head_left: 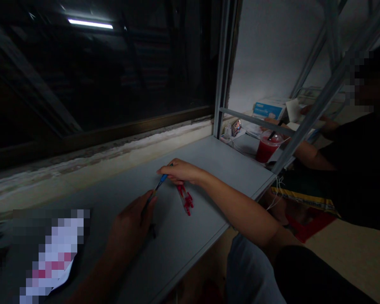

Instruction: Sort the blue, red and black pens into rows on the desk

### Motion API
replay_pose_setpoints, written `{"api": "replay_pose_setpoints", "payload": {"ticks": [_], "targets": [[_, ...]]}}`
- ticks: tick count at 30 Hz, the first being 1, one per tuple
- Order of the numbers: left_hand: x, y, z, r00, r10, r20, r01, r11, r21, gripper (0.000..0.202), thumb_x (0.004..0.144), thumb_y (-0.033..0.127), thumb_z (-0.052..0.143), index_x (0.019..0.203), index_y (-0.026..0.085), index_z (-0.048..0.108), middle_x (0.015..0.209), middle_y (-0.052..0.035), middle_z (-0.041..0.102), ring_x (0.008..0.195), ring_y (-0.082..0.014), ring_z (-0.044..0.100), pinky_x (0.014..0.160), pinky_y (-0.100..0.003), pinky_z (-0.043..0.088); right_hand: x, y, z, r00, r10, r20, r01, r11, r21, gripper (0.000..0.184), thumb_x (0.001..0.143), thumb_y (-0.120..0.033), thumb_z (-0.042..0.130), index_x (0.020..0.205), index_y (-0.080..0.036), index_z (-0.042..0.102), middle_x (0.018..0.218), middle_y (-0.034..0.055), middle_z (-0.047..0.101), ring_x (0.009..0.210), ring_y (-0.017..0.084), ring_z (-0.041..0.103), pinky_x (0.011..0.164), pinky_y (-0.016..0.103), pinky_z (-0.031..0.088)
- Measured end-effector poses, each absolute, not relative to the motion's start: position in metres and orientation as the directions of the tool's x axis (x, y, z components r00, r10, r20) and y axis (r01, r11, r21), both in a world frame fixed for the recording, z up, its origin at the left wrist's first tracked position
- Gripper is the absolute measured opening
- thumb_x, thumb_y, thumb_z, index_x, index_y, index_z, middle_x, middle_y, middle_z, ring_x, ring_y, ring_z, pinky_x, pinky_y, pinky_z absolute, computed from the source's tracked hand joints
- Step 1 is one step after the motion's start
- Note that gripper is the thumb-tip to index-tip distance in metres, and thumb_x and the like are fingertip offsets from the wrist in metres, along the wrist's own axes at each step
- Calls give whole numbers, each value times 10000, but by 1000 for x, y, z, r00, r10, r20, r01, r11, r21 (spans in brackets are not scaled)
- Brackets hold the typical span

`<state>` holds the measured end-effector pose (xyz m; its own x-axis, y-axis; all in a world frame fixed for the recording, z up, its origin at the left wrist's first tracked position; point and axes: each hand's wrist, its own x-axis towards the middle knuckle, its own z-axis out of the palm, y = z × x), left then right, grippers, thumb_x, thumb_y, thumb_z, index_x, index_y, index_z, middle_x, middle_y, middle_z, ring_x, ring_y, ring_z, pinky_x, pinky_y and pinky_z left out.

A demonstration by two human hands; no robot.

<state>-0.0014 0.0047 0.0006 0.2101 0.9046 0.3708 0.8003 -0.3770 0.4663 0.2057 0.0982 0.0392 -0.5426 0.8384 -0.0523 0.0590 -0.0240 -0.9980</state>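
Observation:
A slim blue pen-like tool (157,188) slants across the grey desktop (196,228), and both my hands are on it. My left hand (129,223) wraps around its lower end near the desk's front edge. My right hand (180,172) comes in from the right and pinches the upper blue part with its fingers. Just below my right hand lies a small red-and-white plastic piece (185,199), close to my fingers. A small dark mark or shadow (152,230) sits beside my left hand, too dim to tell which.
A dark window with a stained sill (98,154) runs along the desk's far side. A metal shelf upright (221,71) stands at its end. Beyond, a co-worker's hands (316,118) handle paper near a red drink cup (267,147) and a blue-and-white box (269,109).

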Motion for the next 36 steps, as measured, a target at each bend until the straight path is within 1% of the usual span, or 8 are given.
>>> {"api": "replay_pose_setpoints", "payload": {"ticks": [6,10,16,21,26,31,34,36], "targets": [[5,2,5,218,938,271,760,-337,556,478,1014,575,374,1132,220,673,761,-18,739,612,-202,672,621,-281,528,205,105,31,-574,818,28,7,39,-999,490,943,-232,632,522,-209,383,378,-108,335,306,36,282,338,187,249],[9,-2,5,210,944,256,716,-327,617,467,1026,549,340,1046,211,663,585,31,572,510,-189,576,543,-282,457,206,107,27,-591,803,75,19,106,-994,499,956,-257,647,522,-202,408,361,-103,358,306,36,296,347,182,261],[11,-4,2,191,955,226,606,-296,738,517,1042,581,318,910,207,650,585,31,491,508,-173,518,520,-285,418,212,107,32,-655,742,145,14,204,-979,515,958,-379,703,558,-194,435,386,-96,395,340,43,345,386,191,296],[6,4,1,213,955,207,559,-293,775,516,1035,587,328,881,204,636,584,35,457,520,-166,496,526,-280,422,226,111,39,-745,651,147,28,250,-968,349,869,-396,819,789,-162,572,619,-58,615,499,56,510,472,174,394],[1,8,-1,219,960,177,612,-276,741,529,1032,602,327,876,201,635,560,29,487,512,-175,508,521,-290,413,233,118,38,-745,656,121,40,224,-974,252,807,-227,853,887,-140,630,774,-27,666,652,79,618,610,197,507],[0,10,0,205,952,225,616,-305,726,498,1034,567,329,862,207,627,579,20,529,523,-178,541,540,-297,435,229,118,38,-697,689,198,-34,244,-969,350,714,-104,883,993,-150,678,978,7,731,832,91,675,767,199,537],[1,10,3,182,951,250,651,-307,694,475,1029,549,322,881,217,629,564,30,530,518,-178,545,548,-291,441,227,119,35,-676,720,154,11,219,-976,201,873,-270,799,963,-138,676,873,20,732,754,102,667,684,206,527],[2,10,4,180,950,255,667,-309,678,467,1027,534,314,896,220,634,561,30,538,521,-185,556,556,-293,444,228,121,33,-660,747,77,104,193,-976,298,974,-380,687,823,-127,644,714,14,688,623,94,607,601,206,489]]}}
